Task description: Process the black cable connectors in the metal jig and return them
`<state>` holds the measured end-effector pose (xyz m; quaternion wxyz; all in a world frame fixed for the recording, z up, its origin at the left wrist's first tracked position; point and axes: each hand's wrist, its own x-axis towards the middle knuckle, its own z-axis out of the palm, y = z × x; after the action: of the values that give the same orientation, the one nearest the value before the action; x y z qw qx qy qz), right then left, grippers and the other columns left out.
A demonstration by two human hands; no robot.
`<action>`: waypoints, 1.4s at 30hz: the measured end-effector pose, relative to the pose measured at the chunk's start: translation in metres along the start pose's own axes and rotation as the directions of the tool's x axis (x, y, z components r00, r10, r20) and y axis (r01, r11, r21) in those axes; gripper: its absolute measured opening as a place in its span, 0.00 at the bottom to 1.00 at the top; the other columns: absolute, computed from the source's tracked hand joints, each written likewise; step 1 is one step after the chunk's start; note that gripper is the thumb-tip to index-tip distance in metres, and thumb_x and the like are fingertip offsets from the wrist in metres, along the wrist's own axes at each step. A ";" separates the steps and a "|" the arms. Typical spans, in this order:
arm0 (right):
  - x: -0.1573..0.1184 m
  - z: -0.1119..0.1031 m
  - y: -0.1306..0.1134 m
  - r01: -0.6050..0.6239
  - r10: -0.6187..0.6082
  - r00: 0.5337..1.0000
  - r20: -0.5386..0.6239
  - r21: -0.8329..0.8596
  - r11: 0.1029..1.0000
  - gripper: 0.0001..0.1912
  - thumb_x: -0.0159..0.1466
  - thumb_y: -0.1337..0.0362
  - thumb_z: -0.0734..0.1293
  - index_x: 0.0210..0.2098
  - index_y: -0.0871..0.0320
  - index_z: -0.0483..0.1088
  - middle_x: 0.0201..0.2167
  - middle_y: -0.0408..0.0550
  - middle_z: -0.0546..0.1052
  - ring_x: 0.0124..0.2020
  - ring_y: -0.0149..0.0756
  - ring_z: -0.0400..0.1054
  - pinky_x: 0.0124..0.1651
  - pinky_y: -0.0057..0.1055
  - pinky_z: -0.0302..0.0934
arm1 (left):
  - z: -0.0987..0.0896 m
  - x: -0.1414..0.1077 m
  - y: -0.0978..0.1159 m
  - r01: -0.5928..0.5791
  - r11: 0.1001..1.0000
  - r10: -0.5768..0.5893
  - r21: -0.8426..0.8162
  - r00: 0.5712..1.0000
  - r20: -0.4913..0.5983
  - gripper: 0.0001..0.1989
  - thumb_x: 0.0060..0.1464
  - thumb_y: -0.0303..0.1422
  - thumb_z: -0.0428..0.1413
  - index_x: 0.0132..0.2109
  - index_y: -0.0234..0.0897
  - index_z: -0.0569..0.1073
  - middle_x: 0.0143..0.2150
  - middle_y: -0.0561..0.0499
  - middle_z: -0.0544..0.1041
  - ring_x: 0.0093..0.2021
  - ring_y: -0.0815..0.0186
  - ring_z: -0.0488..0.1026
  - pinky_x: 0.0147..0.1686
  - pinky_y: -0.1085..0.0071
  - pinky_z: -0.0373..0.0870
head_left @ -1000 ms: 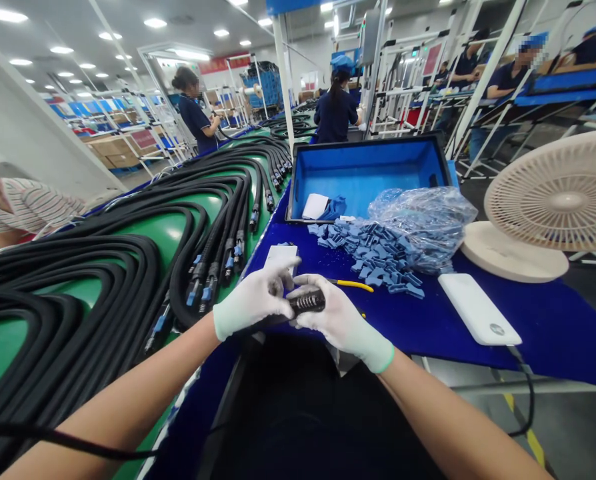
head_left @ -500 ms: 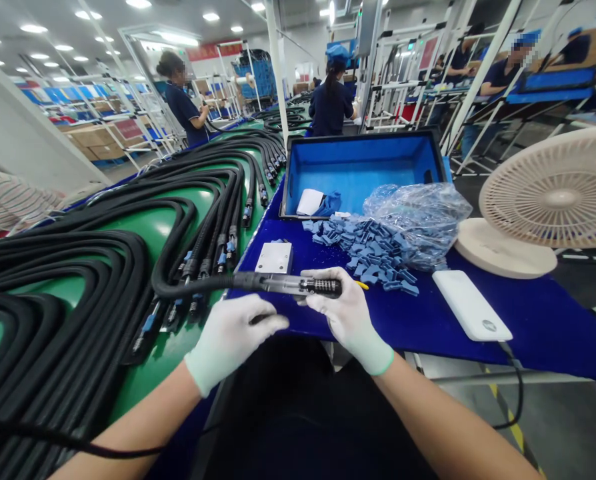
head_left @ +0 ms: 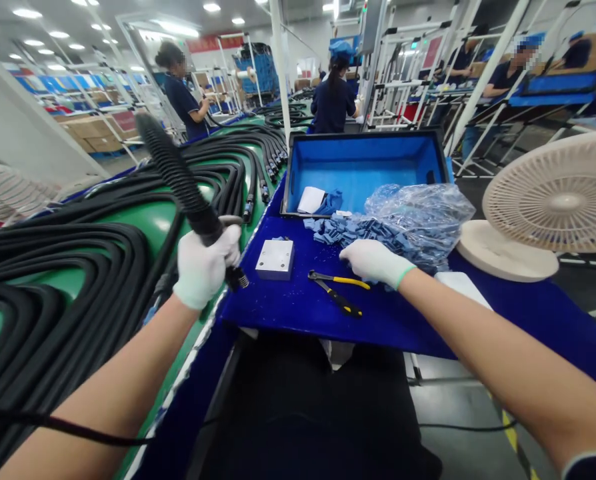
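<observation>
My left hand (head_left: 207, 261), in a white glove, is wrapped round a black corrugated hose (head_left: 178, 177). The hose slants up to the left, and its end with a metal spring sticks out below the fist. My gloved right hand (head_left: 373, 261) is at the lower edge of a pile of small blue plastic clips (head_left: 341, 230), fingers drawn together. Whatever lies between those fingers is hidden. Yellow-and-black pliers (head_left: 335, 288) lie open on the blue table just below that hand. A metal block (head_left: 275, 260) sits between my two hands.
Many black hoses (head_left: 78, 267) lie on the green table at left. A blue bin (head_left: 363, 160) stands behind the clips, beside a clear plastic bag (head_left: 418, 217) of more clips. At right are a beige fan (head_left: 561, 200) and a white power bank (head_left: 461, 287), partly behind my forearm. Co-workers stand farther back.
My left hand has taken the hose and swung it up to the left. My right hand has let go of the hose end and moved right to the clips, uncovering the pliers.
</observation>
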<state>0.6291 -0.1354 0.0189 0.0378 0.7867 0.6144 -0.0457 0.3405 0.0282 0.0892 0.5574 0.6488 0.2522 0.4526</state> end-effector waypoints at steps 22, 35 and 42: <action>0.033 -0.003 -0.042 0.348 -0.059 0.870 -0.490 0.525 0.777 0.10 0.61 0.74 0.66 0.38 0.59 0.79 0.42 0.50 0.80 0.43 0.38 0.74 0.49 0.31 0.65 | 0.024 0.064 -0.068 -0.017 0.991 0.008 0.131 0.998 0.067 0.13 0.53 0.37 0.61 0.44 0.36 0.74 0.20 0.60 0.63 0.18 0.71 0.59 0.22 0.71 0.61; 0.108 -0.028 -0.131 0.448 -0.223 0.885 -0.408 0.620 0.645 0.08 0.65 0.65 0.66 0.40 0.61 0.75 0.38 0.49 0.80 0.36 0.37 0.69 0.42 0.30 0.59 | 0.007 0.071 -0.057 -0.102 0.943 0.035 0.317 0.977 0.210 0.17 0.55 0.36 0.59 0.49 0.30 0.77 0.40 0.47 0.78 0.39 0.63 0.73 0.43 0.66 0.71; 0.127 -0.015 -0.124 0.377 -0.244 0.926 -0.288 0.755 0.537 0.22 0.59 0.48 0.70 0.23 0.62 0.71 0.21 0.40 0.65 0.26 0.29 0.55 0.31 0.29 0.49 | 0.003 0.079 -0.071 0.035 0.996 -0.058 0.081 0.955 0.290 0.20 0.53 0.35 0.61 0.52 0.32 0.76 0.31 0.52 0.73 0.31 0.66 0.70 0.35 0.68 0.70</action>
<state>0.5398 0.0187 0.0183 -0.3726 0.5983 0.6588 -0.2632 0.3928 0.1102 0.0458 0.5742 0.7228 0.1992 0.3288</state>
